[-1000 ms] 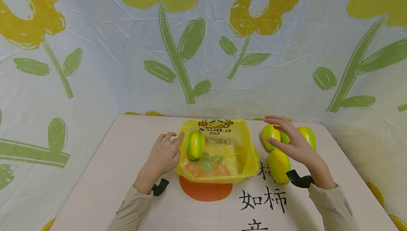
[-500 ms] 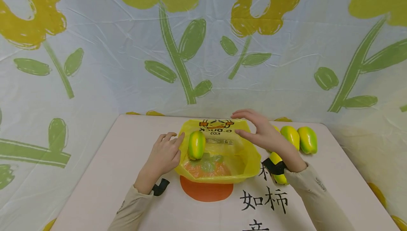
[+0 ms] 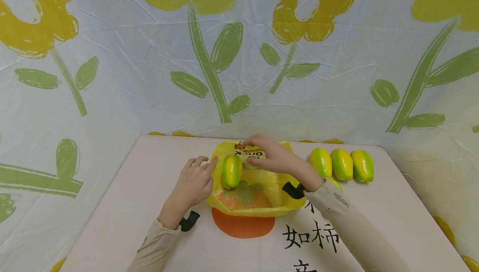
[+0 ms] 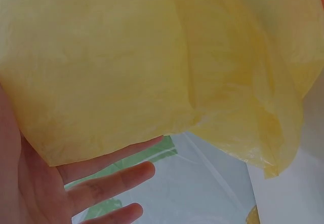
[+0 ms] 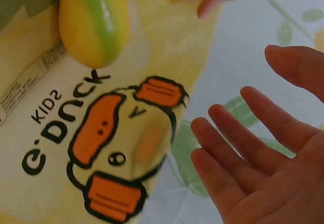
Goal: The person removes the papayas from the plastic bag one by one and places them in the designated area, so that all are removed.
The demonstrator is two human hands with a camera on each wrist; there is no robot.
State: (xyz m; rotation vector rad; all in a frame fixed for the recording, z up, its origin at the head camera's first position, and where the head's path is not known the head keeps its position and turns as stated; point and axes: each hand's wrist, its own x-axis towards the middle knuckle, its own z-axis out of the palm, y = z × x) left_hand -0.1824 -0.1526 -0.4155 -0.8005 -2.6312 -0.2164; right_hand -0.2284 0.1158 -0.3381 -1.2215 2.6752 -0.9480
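A yellow plastic bag (image 3: 258, 180) with a printed duck lies spread on the table. One yellow-green papaya (image 3: 232, 171) lies at its left part; whether it is inside or on top I cannot tell. My left hand (image 3: 191, 182) touches the bag's left edge with its fingers extended; in the left wrist view the bag (image 4: 126, 67) covers part of that hand. Above the bag my right hand (image 3: 275, 155) hovers to the right of the papaya, fingers spread and holding nothing. The right wrist view shows the papaya (image 5: 94, 21) apart from that hand's fingertips.
Right of the bag, three papayas (image 3: 341, 164) stand in a row, and another papaya (image 3: 334, 184) is partly hidden by my right forearm. The pale table (image 3: 149, 155) bears printed characters and an orange shape. A flower-printed cloth (image 3: 149, 55) hangs behind.
My right hand has moved left from over the papayas on the right to over the bag. The left hand, bag and papaya in the bag area look unmoved.
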